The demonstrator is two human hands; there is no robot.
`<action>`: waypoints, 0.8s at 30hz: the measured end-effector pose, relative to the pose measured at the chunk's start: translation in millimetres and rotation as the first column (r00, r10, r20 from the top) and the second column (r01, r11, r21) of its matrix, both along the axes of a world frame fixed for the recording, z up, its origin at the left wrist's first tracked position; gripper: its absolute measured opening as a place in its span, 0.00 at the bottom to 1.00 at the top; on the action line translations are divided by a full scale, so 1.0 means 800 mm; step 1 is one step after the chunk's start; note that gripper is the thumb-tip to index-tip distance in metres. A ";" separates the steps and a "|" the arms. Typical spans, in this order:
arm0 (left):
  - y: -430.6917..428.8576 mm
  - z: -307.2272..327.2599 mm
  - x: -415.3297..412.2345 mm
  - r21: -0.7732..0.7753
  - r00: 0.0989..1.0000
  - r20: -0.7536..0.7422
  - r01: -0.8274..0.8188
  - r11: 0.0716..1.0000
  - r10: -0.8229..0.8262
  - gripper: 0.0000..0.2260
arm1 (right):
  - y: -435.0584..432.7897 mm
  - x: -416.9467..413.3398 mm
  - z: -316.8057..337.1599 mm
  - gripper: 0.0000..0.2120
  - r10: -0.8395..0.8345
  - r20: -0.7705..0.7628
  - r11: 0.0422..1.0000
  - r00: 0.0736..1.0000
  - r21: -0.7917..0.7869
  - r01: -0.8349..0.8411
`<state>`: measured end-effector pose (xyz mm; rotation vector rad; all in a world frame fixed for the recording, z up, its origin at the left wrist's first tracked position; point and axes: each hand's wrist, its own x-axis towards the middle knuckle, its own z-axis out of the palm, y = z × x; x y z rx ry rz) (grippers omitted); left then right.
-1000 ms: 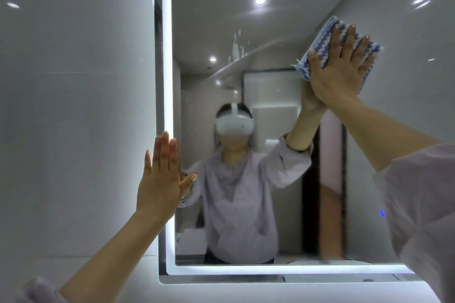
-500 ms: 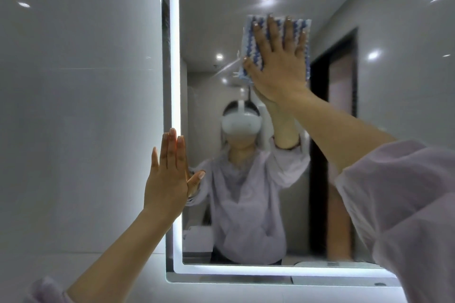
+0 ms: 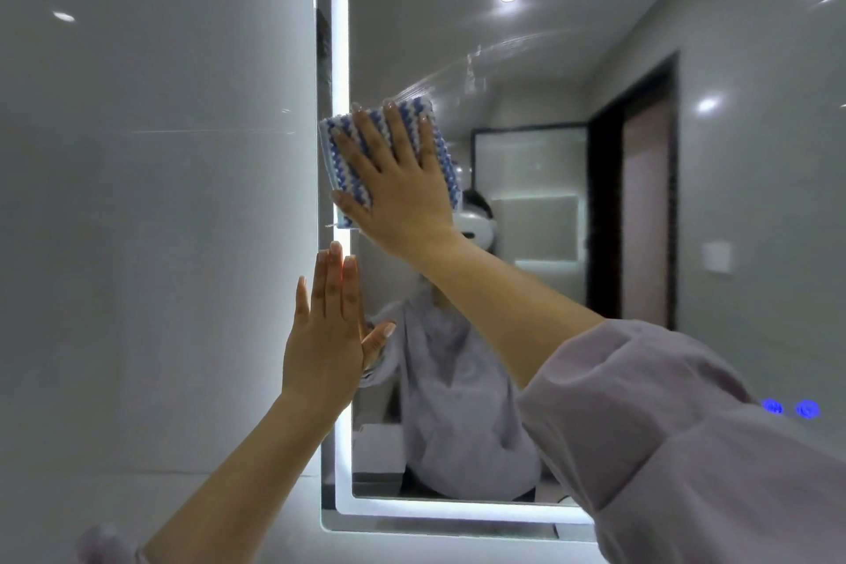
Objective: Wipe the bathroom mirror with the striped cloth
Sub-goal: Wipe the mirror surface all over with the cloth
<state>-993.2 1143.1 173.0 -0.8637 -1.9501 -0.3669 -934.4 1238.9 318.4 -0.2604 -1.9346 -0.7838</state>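
Cloth: the striped cloth (image 3: 339,153), folded into a pad, lies flat on the glass in the upper middle-left of the frame. Its left side reaches over the lit strip (image 3: 339,37) along the left border of the mirror (image 3: 549,60).
Right hand: our right hand (image 3: 403,192) covers the pad, with the fingers (image 3: 397,131) straight and spread wide. They press it to the glass and do not curl round it.
Pressure: we judge that an even push from the palm and all the fingers works best, so the whole pad touches and no corner lifts or folds under.
Stroke: the pad sits at the left border, so the next pass should run toward the right of the frame, a little lower and overlapping the band above.
Streaks: faint curved smears (image 3: 476,69) show above and to the right of the pad. They probably need a second, firmer pass.
Left hand: our left hand (image 3: 327,343) stands upright below the pad at the same lit border, fingers (image 3: 336,284) straight and close together, thumb out, holding nothing. It looks braced there, though we cannot tell how hard it leans.
Risk: a bare palm on glass may leave prints, so we would rather rest it on the wall (image 3: 160,197) at the left of the frame.
Reach: the lower glass and the right side, near the small blue lights (image 3: 789,408), seem left to cover.
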 end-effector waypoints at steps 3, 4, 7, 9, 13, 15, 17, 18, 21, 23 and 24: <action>-0.001 0.000 -0.002 -0.007 1.000 0.008 -0.007 1.000 0.007 0.41 | 0.000 0.001 0.000 0.35 -0.010 0.021 1.000 1.000 0.020 0.010; -0.001 0.000 -0.002 -0.008 1.000 0.011 -0.012 1.000 0.012 0.41 | 0.001 0.003 0.001 0.35 -0.010 0.031 1.000 0.999 0.028 0.010; -0.001 -0.001 -0.001 0.003 1.000 0.014 -0.008 1.000 0.008 0.42 | 0.005 0.009 0.006 0.33 0.010 0.064 0.999 0.998 0.047 -0.013; -0.001 -0.001 0.001 0.002 1.000 0.020 -0.003 1.000 0.003 0.42 | 0.012 0.017 0.014 0.32 0.008 0.091 0.997 0.996 0.082 -0.016; -0.002 -0.002 0.001 -0.006 1.000 -0.008 -0.019 1.000 0.019 0.40 | 0.044 0.045 0.041 0.32 -0.024 0.060 0.994 0.998 0.105 0.018; -0.002 -0.001 0.002 -0.005 1.000 -0.012 -0.014 1.000 0.014 0.41 | 0.065 0.066 0.059 0.32 -0.014 -0.011 0.999 1.000 0.047 0.015; -0.002 0.000 0.003 -0.012 1.000 -0.013 -0.017 1.000 0.017 0.41 | 0.087 0.089 0.074 0.31 -0.033 -0.077 0.999 0.996 -0.020 0.032; -0.002 0.000 0.003 -0.017 1.000 -0.010 -0.019 1.000 0.019 0.41 | 0.098 0.101 0.082 0.30 -0.050 -0.104 0.998 0.993 -0.054 0.044; -0.003 0.000 0.003 -0.008 1.000 -0.007 -0.006 1.000 0.006 0.41 | 0.132 0.137 0.099 0.29 -0.081 -0.173 0.986 0.981 -0.157 0.054; -0.003 0.001 0.005 -0.010 1.000 0.000 -0.002 1.000 0.002 0.41 | 0.152 0.158 0.103 0.29 -0.109 -0.202 0.976 0.973 -0.206 0.067; -0.003 0.001 0.006 -0.008 1.000 0.002 0.001 1.000 -0.001 0.41 | 0.159 0.166 0.103 0.29 -0.120 -0.215 0.972 0.969 -0.225 0.070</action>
